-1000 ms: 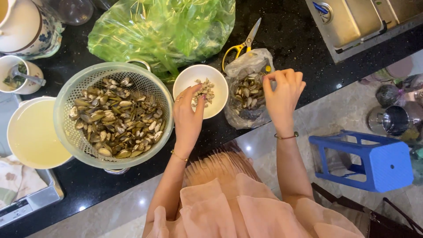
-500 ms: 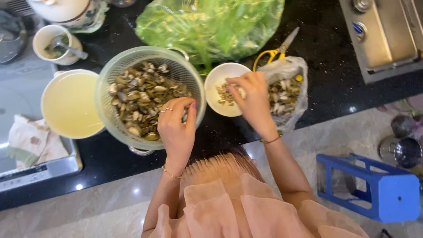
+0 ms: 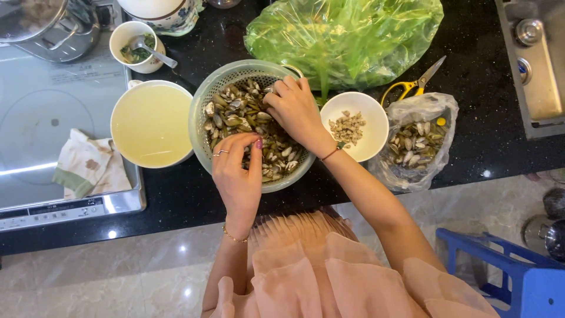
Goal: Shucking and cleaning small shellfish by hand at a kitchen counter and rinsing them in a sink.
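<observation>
Both hands work inside a pale green colander (image 3: 206,100) of clams (image 3: 235,115) on the black bench (image 3: 471,100): the left hand (image 3: 238,171) curls loosely over the near shells, the right hand (image 3: 294,109) pinches among them; a white bowl (image 3: 376,126) of shelled meat stands just beside

Fingertips of right hand (image 3: 294,109) hidden

Green plastic bag (image 3: 347,38) at top; clear shell bag (image 3: 421,141) right.
</observation>
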